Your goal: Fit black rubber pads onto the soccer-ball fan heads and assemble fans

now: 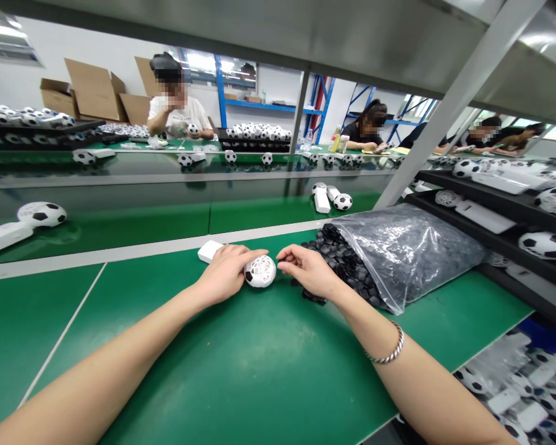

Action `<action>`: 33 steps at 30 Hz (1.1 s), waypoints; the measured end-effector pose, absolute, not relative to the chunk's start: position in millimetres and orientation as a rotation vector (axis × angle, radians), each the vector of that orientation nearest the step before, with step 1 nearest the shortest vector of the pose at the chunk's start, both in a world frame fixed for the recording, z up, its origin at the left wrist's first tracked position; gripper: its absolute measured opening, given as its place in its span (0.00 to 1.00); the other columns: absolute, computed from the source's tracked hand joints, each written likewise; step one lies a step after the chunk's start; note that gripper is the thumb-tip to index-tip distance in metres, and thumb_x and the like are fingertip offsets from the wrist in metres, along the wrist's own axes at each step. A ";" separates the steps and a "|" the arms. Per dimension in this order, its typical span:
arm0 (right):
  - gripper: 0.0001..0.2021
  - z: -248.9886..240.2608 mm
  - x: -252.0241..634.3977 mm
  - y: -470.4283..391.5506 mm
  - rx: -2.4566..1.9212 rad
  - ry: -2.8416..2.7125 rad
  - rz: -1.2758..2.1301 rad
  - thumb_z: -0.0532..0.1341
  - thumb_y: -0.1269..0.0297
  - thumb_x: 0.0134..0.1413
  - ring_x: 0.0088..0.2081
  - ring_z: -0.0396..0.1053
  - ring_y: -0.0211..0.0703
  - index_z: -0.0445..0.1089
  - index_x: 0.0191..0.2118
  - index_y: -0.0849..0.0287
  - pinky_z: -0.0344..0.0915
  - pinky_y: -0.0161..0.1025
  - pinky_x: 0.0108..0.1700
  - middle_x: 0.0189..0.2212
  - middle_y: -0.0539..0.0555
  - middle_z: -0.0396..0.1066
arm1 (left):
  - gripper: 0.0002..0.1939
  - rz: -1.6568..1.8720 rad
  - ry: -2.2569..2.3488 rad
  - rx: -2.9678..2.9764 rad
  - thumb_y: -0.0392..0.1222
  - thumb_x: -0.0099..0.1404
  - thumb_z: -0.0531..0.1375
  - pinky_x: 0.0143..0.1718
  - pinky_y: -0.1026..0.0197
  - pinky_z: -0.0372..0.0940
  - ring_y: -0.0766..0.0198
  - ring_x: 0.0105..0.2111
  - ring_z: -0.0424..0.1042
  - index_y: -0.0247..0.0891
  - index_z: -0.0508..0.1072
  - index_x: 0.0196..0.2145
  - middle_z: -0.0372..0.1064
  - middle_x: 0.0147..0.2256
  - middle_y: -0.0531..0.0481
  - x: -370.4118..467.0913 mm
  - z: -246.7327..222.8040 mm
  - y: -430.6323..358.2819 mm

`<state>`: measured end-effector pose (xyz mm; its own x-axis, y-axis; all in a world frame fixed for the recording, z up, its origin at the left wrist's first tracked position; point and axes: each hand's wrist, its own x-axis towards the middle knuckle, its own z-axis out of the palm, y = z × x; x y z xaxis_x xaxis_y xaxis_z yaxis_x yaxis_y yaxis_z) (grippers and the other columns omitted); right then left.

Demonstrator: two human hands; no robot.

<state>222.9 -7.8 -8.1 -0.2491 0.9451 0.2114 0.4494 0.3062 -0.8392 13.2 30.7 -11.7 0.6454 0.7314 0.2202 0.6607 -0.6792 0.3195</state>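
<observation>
My left hand is wrapped over a white handheld fan with a soccer-ball head, which lies on the green work surface. The head has an openwork grille and black patches; the handle's white end shows beyond my knuckles. Just right of the ball, my right hand has thumb and fingers pinched together, close to the head. Whatever is between those fingertips is too small to make out. Behind and beside my right hand, small black pieces spill from a clear plastic bag.
A conveyor belt with similar fans runs past the work surface. Black trays of fans are stacked at right, near a slanted metal post. More fans lie low at right. Several people sit across the line.
</observation>
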 end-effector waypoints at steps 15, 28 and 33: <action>0.08 -2.3 216.7 -16.3 -1.063 -1.913 0.580 0.58 0.70 0.52 0.33 0.66 0.36 0.67 0.39 0.58 0.64 0.34 0.36 0.32 0.50 0.69 | 0.38 0.413 1.040 2.667 0.34 0.49 0.58 0.51 0.50 0.50 0.52 0.49 0.58 0.47 0.54 0.57 0.61 0.48 0.46 10.0 -9.4 30.4; 0.07 -7.9 206.6 -19.1 -0.926 -2.226 0.325 0.55 0.71 0.55 0.36 0.64 0.38 0.69 0.37 0.55 0.61 0.39 0.42 0.33 0.50 0.71 | 0.38 0.506 1.161 2.495 0.64 0.48 0.59 0.51 0.46 0.48 0.48 0.49 0.57 0.41 0.62 0.53 0.63 0.47 0.44 21.4 -6.3 21.3; 0.15 -15.2 207.7 -15.3 -1.076 -1.989 0.476 0.61 0.66 0.48 0.46 0.62 0.43 0.63 0.45 0.55 0.63 0.41 0.44 0.43 0.54 0.66 | 0.32 0.540 1.177 2.495 0.59 0.51 0.60 0.51 0.47 0.49 0.49 0.48 0.59 0.43 0.64 0.51 0.65 0.46 0.45 22.9 -7.3 20.7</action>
